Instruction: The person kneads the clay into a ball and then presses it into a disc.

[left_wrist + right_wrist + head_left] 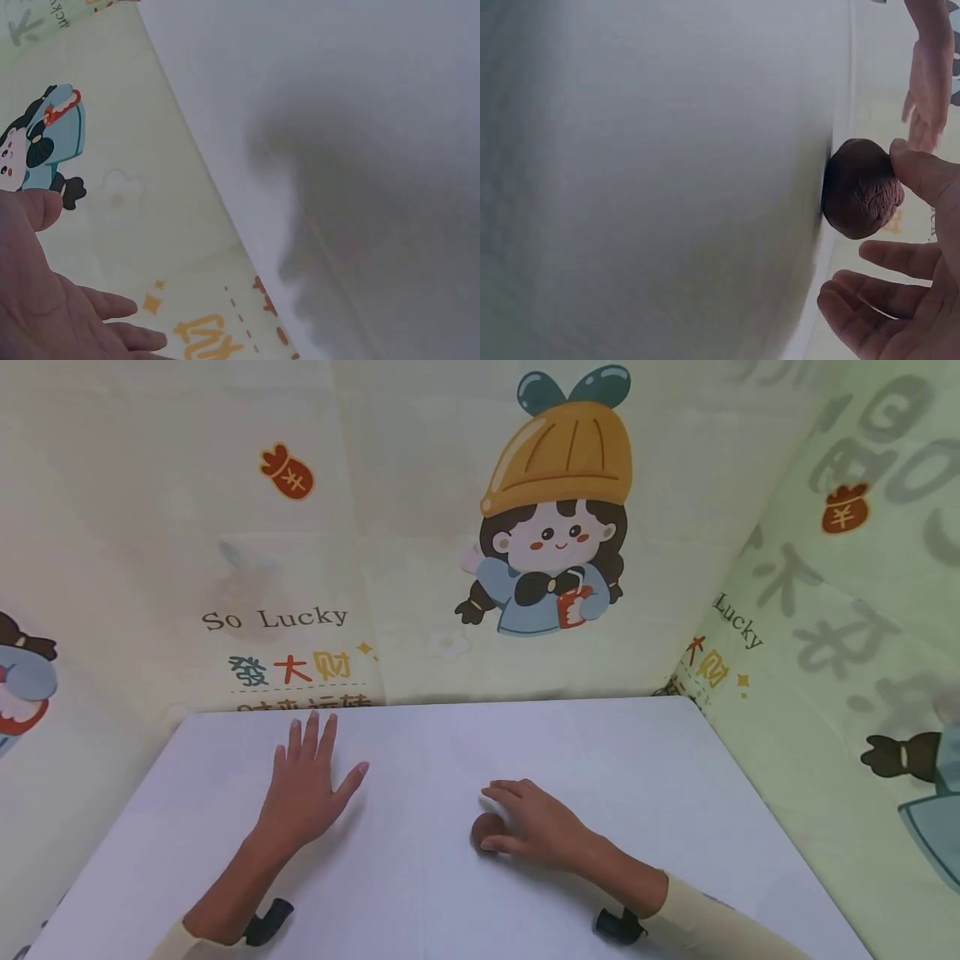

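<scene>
A dark brown ball of what looks like modelling clay [484,828], cracked on one side, rests on the white table [420,752]. Beside it is my right hand [543,827], its thumb at the ball's edge and its other fingers loosely bent, apart from it. The right wrist view shows the thumb tip against or just in front of the ball [861,191]; real contact is hard to judge. Over the left part of the table my left hand [303,789] is held palm down, fingers spread and straight, with nothing in it. Its shadow falls on the table in the left wrist view.
Cloth printed with cartoon figures and lettering forms a back wall [420,552] and a right wall [817,635] close around the table. A black wrist-worn device [268,922] is under the left wrist, another black device [619,927] under the right.
</scene>
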The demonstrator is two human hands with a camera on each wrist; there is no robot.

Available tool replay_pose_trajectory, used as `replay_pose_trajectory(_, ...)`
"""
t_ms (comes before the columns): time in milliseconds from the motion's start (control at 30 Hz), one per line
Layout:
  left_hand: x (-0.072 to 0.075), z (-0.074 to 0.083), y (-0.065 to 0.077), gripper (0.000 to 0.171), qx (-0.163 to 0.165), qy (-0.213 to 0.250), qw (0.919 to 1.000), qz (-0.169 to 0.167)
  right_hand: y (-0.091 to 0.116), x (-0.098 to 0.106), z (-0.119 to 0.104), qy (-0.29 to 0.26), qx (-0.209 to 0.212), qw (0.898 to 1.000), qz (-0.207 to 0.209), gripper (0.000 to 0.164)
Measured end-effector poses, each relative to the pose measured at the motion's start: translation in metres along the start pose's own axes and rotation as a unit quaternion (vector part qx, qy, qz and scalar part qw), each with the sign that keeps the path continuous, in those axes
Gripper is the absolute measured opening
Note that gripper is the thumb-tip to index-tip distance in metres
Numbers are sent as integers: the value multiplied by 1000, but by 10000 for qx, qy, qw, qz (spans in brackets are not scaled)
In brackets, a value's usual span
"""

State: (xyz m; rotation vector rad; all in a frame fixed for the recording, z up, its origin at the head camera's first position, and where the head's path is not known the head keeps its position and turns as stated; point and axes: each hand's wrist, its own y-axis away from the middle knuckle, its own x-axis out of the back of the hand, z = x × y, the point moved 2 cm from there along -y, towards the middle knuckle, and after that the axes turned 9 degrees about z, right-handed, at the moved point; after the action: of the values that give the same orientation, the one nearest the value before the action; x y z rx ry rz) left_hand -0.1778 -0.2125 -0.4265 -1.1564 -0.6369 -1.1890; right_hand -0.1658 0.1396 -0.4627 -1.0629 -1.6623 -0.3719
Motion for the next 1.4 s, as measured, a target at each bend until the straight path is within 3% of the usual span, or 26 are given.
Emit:
replay_pose_trajectory(167,-10,5,4,91,240,657,9959,-578,2,0,-3,-124,40,9999,11,54)
replay_pose_trajectory(367,-22,17,13,89,494,1257,9855,-1030,4,-1,-6,-404,119,9991,-27,43)
replay_pose_trajectory(600,-29,39,19,82,749,1772,9734,-1244,6,0,-6,-1406,1,9900,53,43)
replay_pose_trajectory(800,-34,61,17,73,892,2401,9607,-1069,4,11,-15,-2722,60,9577,927,45)
replay_pose_trajectory(1033,-36,84,13,63,618,3344,9396,-400,-3,25,-31,-3214,572,9255,1920,45)
replay_pose_trajectory(1333,-38,104,11,58,107,4351,8995,376,-10,28,-45,-3367,612,9133,2208,47)
replay_pose_trajectory(1400,-38,108,10,59,28,4584,8873,513,-12,26,-47,-3417,622,9104,2249,48)
